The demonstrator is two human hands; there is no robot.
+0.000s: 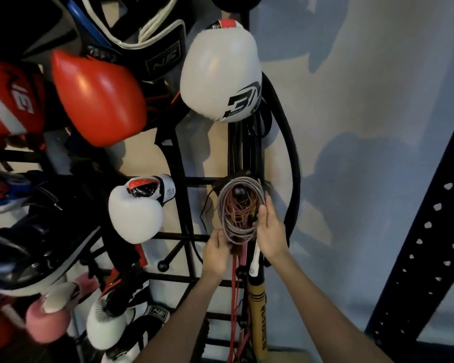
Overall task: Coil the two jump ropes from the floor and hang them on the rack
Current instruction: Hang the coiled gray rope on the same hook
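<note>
A coiled grey jump rope point(224, 205) hangs over a black ball-tipped peg point(239, 192) of the black wire rack point(178, 235). Inside the grey loops sits a tangle of thin red rope point(240, 210). My left hand point(216, 254) holds the bottom of the grey coil from the left. My right hand point(270, 231) grips the coil's right side, fingers curled around the loops. Pink point(244, 254) and white point(254, 260) handles hang down below the coil between my hands.
Red boxing gloves point(97, 98) and white boxing gloves point(220, 72) hang on the rack's upper pegs, with more gloves point(135, 214) and pads at left. A black strap point(292, 166) loops beside the coil. A yellow stick point(257, 315) stands below. A perforated dark upright point(430, 239) rises at right.
</note>
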